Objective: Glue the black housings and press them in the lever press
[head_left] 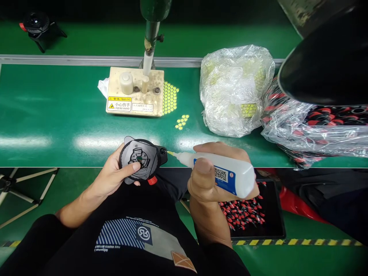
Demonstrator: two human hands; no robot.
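My left hand grips a round black plastic part with a red tab, its thumb lying across the face near the centre hole. In my right hand is a white squeeze bottle with a blue label, held on its side. The bottle's narrow yellowish tip points left and meets, or nearly meets, the small lug on the right side of the black part; contact cannot be made out. Both hands are at the front edge of the green bench.
Behind stands a press over a cream fixture block. Small yellow discs lie beside it. Plastic-wrapped discs and bagged red-black parts sit right. A tray of red-black pieces is below; a black assembly stands far left.
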